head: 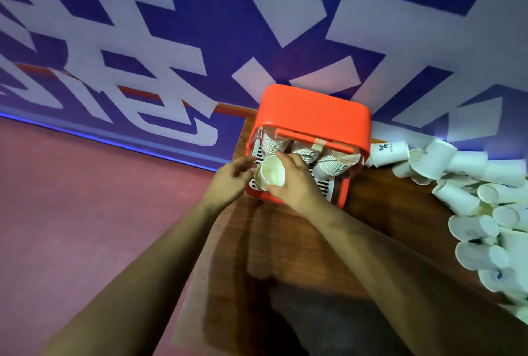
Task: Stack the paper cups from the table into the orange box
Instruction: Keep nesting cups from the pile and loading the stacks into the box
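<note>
Paper cup (pixel 273 171) in right hand (pixel 297 184) at orange box (pixel 311 115); loose cup (pixel 390 153): "%".

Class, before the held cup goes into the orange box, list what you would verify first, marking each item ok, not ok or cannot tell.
1. Right hand grips the paper cup, fingers curled round it: ok.
2. Orange box opening faces the hands, cup stacks visible inside: ok.
3. Held cup lined up with the left stack: cannot tell.
4. Left hand touching the box to steady it: cannot tell.
5. More loose cups lie on the table for later: ok.
</note>
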